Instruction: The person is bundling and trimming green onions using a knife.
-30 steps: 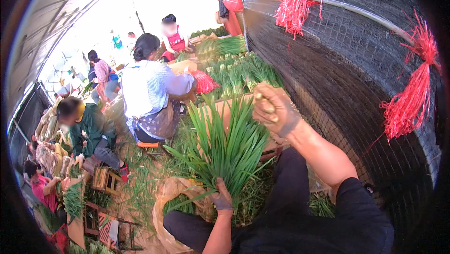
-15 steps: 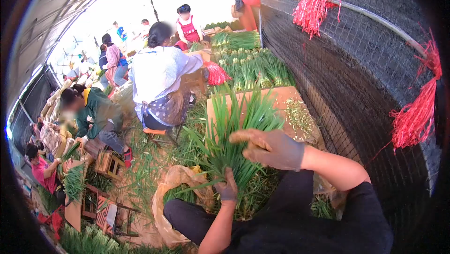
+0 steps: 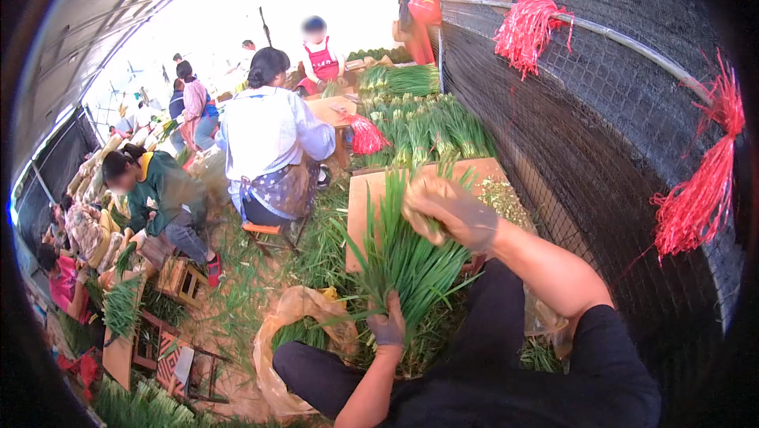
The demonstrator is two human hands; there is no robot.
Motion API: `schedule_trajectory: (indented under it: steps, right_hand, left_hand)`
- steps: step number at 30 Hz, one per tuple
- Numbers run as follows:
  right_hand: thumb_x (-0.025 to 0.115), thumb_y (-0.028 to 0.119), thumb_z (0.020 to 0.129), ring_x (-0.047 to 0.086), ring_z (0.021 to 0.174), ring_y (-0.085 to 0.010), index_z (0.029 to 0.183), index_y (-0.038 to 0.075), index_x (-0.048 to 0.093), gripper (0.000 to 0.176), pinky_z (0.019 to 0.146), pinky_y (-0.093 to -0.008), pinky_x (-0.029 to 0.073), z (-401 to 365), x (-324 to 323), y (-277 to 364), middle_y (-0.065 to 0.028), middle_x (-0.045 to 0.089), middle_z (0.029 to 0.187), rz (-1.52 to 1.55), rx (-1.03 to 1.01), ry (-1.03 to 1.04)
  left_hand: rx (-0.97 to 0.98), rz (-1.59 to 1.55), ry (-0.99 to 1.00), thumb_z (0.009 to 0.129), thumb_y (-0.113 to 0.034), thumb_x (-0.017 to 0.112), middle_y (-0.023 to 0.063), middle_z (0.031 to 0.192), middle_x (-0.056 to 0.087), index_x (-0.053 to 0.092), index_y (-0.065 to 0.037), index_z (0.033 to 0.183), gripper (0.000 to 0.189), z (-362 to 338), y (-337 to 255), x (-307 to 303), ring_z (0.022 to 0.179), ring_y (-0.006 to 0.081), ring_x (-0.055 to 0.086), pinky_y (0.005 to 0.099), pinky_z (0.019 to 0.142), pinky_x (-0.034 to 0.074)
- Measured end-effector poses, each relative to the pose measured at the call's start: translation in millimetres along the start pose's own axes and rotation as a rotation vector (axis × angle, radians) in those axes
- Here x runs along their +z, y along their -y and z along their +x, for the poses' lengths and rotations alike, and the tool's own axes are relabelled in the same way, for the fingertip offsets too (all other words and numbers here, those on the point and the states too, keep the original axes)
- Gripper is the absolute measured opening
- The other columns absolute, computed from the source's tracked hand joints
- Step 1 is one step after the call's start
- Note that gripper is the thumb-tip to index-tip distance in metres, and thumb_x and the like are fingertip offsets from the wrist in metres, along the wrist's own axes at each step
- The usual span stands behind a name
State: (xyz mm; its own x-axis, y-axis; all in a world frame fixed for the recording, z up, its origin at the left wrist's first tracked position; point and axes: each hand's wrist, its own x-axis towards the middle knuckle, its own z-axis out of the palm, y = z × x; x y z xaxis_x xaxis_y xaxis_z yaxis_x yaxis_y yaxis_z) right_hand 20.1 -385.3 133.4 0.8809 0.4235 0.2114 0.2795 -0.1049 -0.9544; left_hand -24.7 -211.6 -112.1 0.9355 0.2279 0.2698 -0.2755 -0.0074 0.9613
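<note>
Low in front of me, my left hand [image 3: 387, 321], in a grey glove, is closed round the lower part of a bunch of garlic chives [image 3: 415, 270]. The long green leaves fan upward and to the right. My right hand [image 3: 452, 211], also gloved with brownish fingers, is beside the upper leaves. Its fingers are curled and a little blurred; what they hold, if anything, is hidden. Behind the bunch lies a tan board [image 3: 365, 214], with pale trimmings [image 3: 502, 199] on its right side.
An open plastic bag [image 3: 265, 349] with greens lies by my left knee. Tied bunches [image 3: 427, 124] stand beyond the board. Red string [image 3: 704, 191] hangs along the dark net wall [image 3: 585, 112]. A person in a white top [image 3: 265, 135] sits ahead; loose leaves cover the ground.
My right hand has risen slightly and its extended fingers have curled. The left hand still grips the bunch. The person in white has drawn an arm back from the red string.
</note>
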Motion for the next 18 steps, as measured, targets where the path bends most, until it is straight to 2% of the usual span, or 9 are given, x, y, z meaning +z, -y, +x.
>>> schedule_trajectory:
  steps: [3,5,7,8,9,11,12,17,18]
  right_hand:
    - [0.037,0.04,0.106,0.056,0.058,-0.0164,0.067,0.006,0.054,0.054,0.054,-0.0318,0.045,-24.9,-11.1,-16.7,-0.0049,0.056,0.063,0.289,-0.117,0.245]
    - [0.047,0.042,0.102,0.056,0.058,-0.0178,0.062,0.007,0.05,0.053,0.055,-0.0325,0.046,-31.7,-18.0,0.0,-0.0071,0.055,0.061,0.233,-0.241,0.204]
    - [0.054,0.041,0.098,0.057,0.061,-0.0186,0.062,0.007,0.051,0.05,0.056,-0.0322,0.046,-40.8,-39.3,14.1,-0.0071,0.056,0.06,0.233,0.052,0.032]
    - [0.058,0.036,0.097,0.055,0.055,-0.0125,0.072,0.004,0.055,0.041,0.046,-0.0228,0.041,-39.8,-43.6,11.3,-0.0077,0.058,0.063,0.463,-0.097,0.088]
    - [0.058,0.036,0.097,0.055,0.055,-0.0125,0.072,0.004,0.055,0.041,0.046,-0.0228,0.041,-42.7,-47.8,14.0,-0.0077,0.058,0.063,0.461,-0.097,0.083]
    - [0.065,0.034,0.093,0.056,0.059,-0.0106,0.085,0.001,0.063,0.034,0.049,-0.0212,0.043,-51.5,-57.0,25.3,-0.0071,0.061,0.071,0.083,-0.174,0.023]
    - [0.068,0.031,0.091,0.058,0.069,-0.0096,0.095,0.0,0.066,0.031,0.059,-0.0241,0.047,-56.3,-61.5,37.4,-0.0058,0.064,0.081,0.156,0.068,0.176]
    - [0.071,0.032,0.089,0.063,0.075,-0.0132,0.108,-0.004,0.064,0.04,0.068,-0.0238,0.05,-58.2,-71.1,34.6,-0.007,0.069,0.094,0.122,-0.052,0.188]
    - [0.072,0.034,0.088,0.064,0.084,-0.0166,0.112,-0.003,0.064,0.044,0.078,-0.0269,0.049,-62.0,-84.5,24.2,-0.0084,0.069,0.098,0.19,-0.021,0.287]
  left_hand:
    - [0.044,0.021,0.015,0.095,-0.014,0.062,0.0113,0.114,0.063,0.056,0.005,0.121,0.033,1.0,5.8,-2.4,0.1,0.0175,0.058,0.0309,0.089,0.046]
    - [0.052,0.001,0.018,0.095,-0.013,0.062,0.0106,0.114,0.063,0.056,0.005,0.121,0.032,2.7,6.0,-1.7,0.1,0.0167,0.058,0.0303,0.089,0.046]
    - [-0.028,-0.059,0.011,0.095,-0.014,0.063,0.0102,0.114,0.063,0.056,0.005,0.121,0.032,2.7,2.3,-2.5,0.101,0.0155,0.058,0.0293,0.089,0.046]
    - [-0.03,-0.061,0.016,0.095,-0.014,0.063,0.0102,0.114,0.063,0.056,0.005,0.121,0.032,2.9,2.3,-2.9,0.101,0.0155,0.058,0.0293,0.089,0.046]
    - [-0.049,-0.066,0.014,0.095,-0.014,0.063,0.0102,0.114,0.063,0.056,0.005,0.121,0.033,3.7,2.5,-2.8,0.101,0.0154,0.058,0.029,0.089,0.046]
    - [-0.066,-0.074,0.011,0.095,-0.014,0.063,0.0101,0.114,0.063,0.056,0.005,0.121,0.033,4.1,3.3,-0.6,0.101,0.0153,0.058,0.0287,0.089,0.046]
    - [-0.077,-0.129,-0.009,0.095,-0.014,0.063,0.0098,0.114,0.063,0.056,0.004,0.121,0.033,3.3,3.9,1.0,0.101,0.0155,0.058,0.0289,0.09,0.046]
    - [-0.125,-0.281,-0.015,0.095,-0.016,0.063,0.0105,0.115,0.063,0.055,0.003,0.123,0.035,3.0,14.6,4.1,0.103,0.0165,0.058,0.0298,0.092,0.046]
    - [-0.109,-0.276,0.0,0.096,-0.016,0.062,0.012,0.119,0.061,0.054,0.003,0.125,0.036,3.7,15.6,4.4,0.105,0.0172,0.057,0.0303,0.092,0.046]
